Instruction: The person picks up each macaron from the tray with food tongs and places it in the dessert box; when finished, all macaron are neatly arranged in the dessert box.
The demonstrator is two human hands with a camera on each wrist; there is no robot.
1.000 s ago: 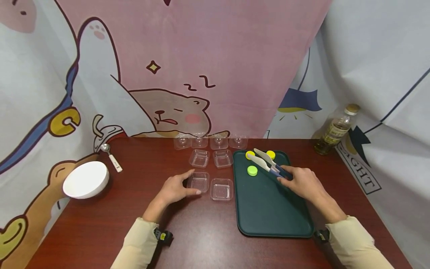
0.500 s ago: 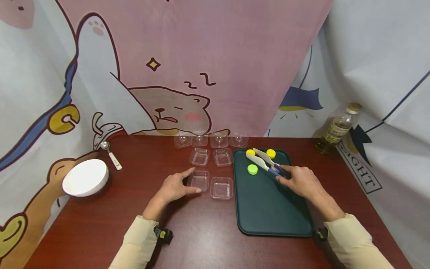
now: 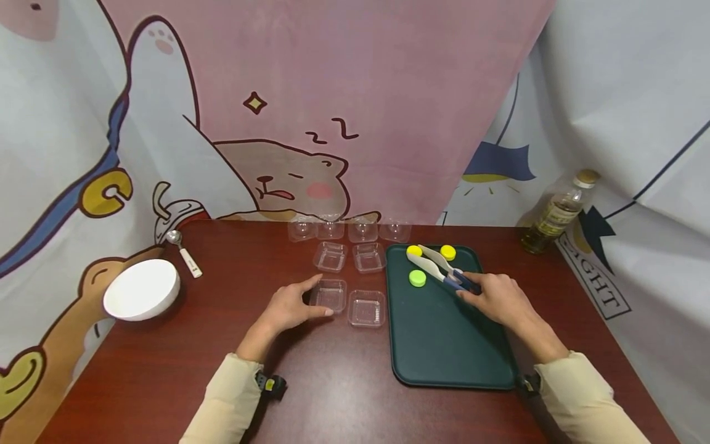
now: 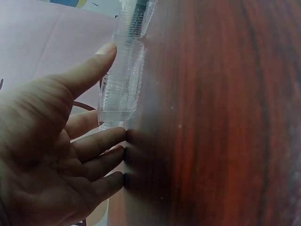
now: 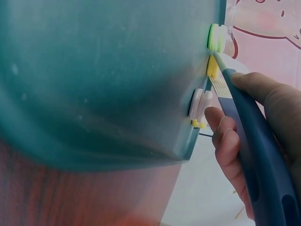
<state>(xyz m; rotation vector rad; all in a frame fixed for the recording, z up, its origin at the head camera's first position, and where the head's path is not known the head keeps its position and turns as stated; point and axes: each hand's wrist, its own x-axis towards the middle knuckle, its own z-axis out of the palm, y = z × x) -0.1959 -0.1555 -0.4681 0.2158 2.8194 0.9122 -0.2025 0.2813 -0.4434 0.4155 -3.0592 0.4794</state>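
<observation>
My left hand (image 3: 291,306) spans a clear square plastic box (image 3: 333,296), its thumb at the near edge and its index finger at the far edge. In the left wrist view the box (image 4: 121,84) stands between thumb and index finger while the other fingers extend loosely. Over the dark green tray (image 3: 449,351), my right hand (image 3: 499,299) grips tongs (image 3: 427,265) by their blue handles. The tongs' blades are spread, and their tips overlap a yellow macaron (image 3: 413,250) at the tray's back left. A green macaron (image 3: 418,279) and another yellow macaron (image 3: 447,253) lie close by.
Beside the tray sits another clear box (image 3: 367,308), with two more boxes behind and clear lids (image 3: 362,229) along the back. A white bowl (image 3: 142,290) and a scoop (image 3: 184,253) are at left. An oil bottle (image 3: 560,213) stands at the back right.
The head view has shifted slightly, so the scene sits a little higher. Both hands, the tongs and the boxes keep their places.
</observation>
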